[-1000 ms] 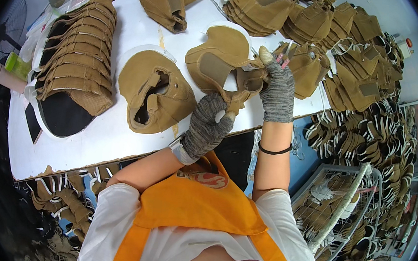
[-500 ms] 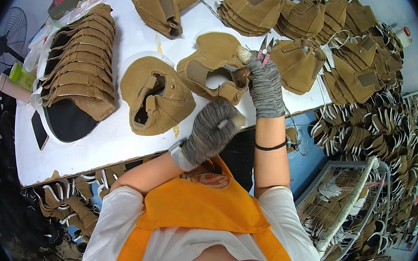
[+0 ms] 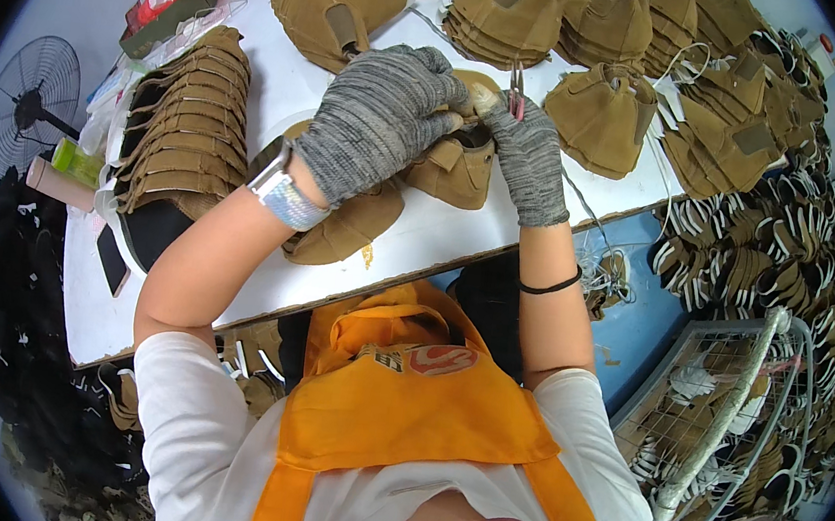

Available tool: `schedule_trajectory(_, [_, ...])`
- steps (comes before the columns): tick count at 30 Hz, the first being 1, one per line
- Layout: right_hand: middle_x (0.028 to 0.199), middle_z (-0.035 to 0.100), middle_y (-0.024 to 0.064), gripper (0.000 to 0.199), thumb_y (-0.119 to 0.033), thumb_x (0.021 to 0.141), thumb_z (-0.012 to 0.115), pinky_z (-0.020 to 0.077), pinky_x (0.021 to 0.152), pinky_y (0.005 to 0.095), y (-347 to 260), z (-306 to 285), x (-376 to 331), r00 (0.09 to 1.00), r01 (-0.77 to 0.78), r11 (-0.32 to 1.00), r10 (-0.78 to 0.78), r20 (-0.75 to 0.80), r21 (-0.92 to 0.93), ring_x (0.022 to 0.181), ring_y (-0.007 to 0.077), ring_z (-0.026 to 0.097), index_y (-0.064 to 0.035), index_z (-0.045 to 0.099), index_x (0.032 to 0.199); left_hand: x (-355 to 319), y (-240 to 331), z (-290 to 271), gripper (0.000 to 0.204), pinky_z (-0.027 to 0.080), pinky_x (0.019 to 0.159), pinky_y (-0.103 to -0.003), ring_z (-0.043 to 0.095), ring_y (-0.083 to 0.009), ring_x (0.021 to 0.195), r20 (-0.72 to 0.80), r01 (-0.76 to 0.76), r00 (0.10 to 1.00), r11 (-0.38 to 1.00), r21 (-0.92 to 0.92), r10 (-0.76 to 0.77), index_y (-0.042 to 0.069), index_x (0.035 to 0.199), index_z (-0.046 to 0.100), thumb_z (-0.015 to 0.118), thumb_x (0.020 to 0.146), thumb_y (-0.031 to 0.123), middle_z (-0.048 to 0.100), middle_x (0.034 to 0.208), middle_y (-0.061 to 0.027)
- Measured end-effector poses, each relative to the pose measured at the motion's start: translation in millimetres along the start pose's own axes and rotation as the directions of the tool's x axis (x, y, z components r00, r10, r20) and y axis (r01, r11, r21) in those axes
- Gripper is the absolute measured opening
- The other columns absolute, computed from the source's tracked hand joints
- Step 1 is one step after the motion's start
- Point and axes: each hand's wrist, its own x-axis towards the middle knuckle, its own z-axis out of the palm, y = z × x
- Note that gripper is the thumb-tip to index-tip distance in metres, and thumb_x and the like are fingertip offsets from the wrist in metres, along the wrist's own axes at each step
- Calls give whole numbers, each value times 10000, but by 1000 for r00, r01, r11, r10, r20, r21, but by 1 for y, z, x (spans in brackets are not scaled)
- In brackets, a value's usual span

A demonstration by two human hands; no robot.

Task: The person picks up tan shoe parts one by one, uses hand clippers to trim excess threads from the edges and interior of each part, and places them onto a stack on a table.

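Note:
My left hand [image 3: 381, 121], in a grey knitted glove, reaches over the table with its fingers closed at the top edge of a brown shoe upper [image 3: 452, 175]. Across from it, my gloved right hand [image 3: 526, 160] pinches the same upper's edge with pale-covered fingertips. Small pink-handled thread snips [image 3: 517, 97] are tucked in the right hand, blades pointing away from me. The fingertips of both hands nearly meet, and what lies between them is too small to make out. Another brown upper [image 3: 352, 226] lies partly hidden beneath my left wrist.
A row of nested uppers [image 3: 189, 123] stands left on the white table [image 3: 264, 291]. Stacked uppers [image 3: 506, 18] fill the far side, with a single bundle [image 3: 602, 123] right of my hand. A fan [image 3: 33, 98] stands far left; a wire cart [image 3: 705, 409] is at right.
My left hand has moved up and away from me, from the table's near edge to the upper. The right hand stays near it. The view has shifted slightly.

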Motion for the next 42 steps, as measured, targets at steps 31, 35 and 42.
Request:
schedule_trajectory(31, [935, 655, 108, 384, -342, 895, 625, 495, 757, 268, 4, 0, -16, 994, -51, 924, 11, 108, 380, 842, 158, 606, -2, 638, 1074, -2, -17, 22, 188, 508, 714, -335, 630, -267, 832, -34, 55, 998, 995, -77, -58, 98, 974, 615, 672, 816, 181, 639, 933, -68])
schedule_trajectory(35, [908, 658, 100, 317, -271, 896, 620, 497, 743, 267, -1, 1, -17, 999, 30, 988, -33, 16, 153, 812, 150, 604, 4, 643, 1052, -2, -9, 17, 204, 507, 732, -337, 628, -262, 848, 10, 23, 1000, 1000, -4, -23, 90, 988, 619, 677, 814, 178, 637, 948, -68])
schedule_trajectory(42, [815, 642, 71, 273, -238, 894, 623, 494, 697, 256, 8, 10, -14, 997, -50, 961, 64, -42, 273, 736, 131, 587, 17, 642, 988, 0, -13, 23, 212, 504, 748, -333, 624, -252, 864, -16, 107, 994, 994, -20, -107, 78, 983, 646, 677, 813, 199, 635, 964, -61])
